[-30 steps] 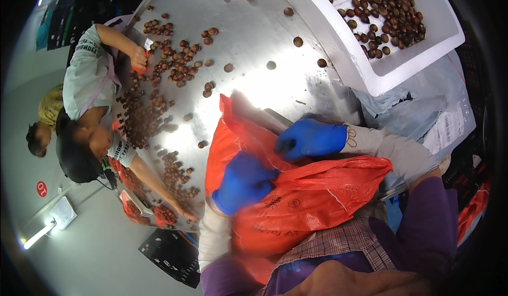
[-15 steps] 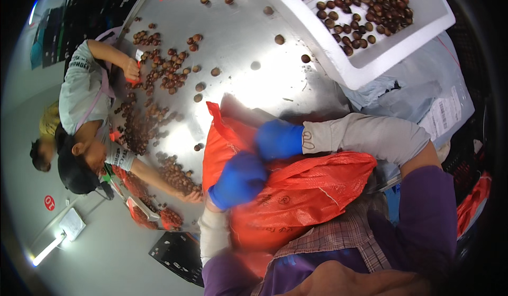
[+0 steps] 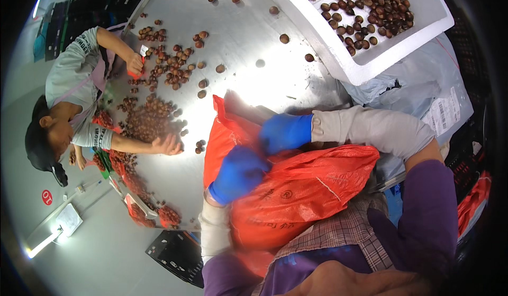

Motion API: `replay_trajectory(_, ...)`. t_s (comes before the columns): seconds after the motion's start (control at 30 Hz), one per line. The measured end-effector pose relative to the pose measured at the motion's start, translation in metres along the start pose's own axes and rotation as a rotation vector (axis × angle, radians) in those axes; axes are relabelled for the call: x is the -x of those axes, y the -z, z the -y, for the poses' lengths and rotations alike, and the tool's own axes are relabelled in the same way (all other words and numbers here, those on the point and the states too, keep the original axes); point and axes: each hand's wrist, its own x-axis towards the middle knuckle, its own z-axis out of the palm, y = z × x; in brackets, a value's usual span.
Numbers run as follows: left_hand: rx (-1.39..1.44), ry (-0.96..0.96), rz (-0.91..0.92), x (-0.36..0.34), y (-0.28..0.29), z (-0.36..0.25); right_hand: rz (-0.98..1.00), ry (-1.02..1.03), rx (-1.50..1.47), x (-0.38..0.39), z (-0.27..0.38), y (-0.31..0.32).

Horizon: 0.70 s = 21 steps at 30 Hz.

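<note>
A large red woven plastic sack [image 3: 296, 200] lies against my front at the table's near edge, its surface creased and its upper corner sticking up. My left hand [image 3: 239, 174], in a blue glove, is closed on the gathered part of the sack. Just to its right, my right hand [image 3: 286, 134], also blue-gloved, grips the sack's folded edge. The two fists nearly meet. What lies inside the sack is hidden.
Brown chestnuts [image 3: 153, 116] are spread over the metal table [image 3: 238, 57]. A white foam box [image 3: 360, 73] of chestnuts stands at the far right, above a grey plastic bag [image 3: 423, 100]. At left, a co-worker's hand [image 3: 168, 144] reaches over the chestnuts; red mesh bags [image 3: 169, 216] lie nearby.
Both my hands stay on the sack, the left one now less blurred. The co-worker's lower hand has moved up and away from the sack, and the co-worker's head has shifted left.
</note>
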Motion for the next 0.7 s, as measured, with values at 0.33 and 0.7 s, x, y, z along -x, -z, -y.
replay_trajectory(0.33, -0.270, 0.100, -0.095, 0.011, -0.001, -0.002, -0.152, -0.245, -0.017, 0.064, 0.020, 0.035)
replay_trajectory(0.7, -0.162, -0.027, 0.004, 0.011, -0.002, 0.009, -0.181, -0.327, -0.267, 0.030, 0.041, 0.014)
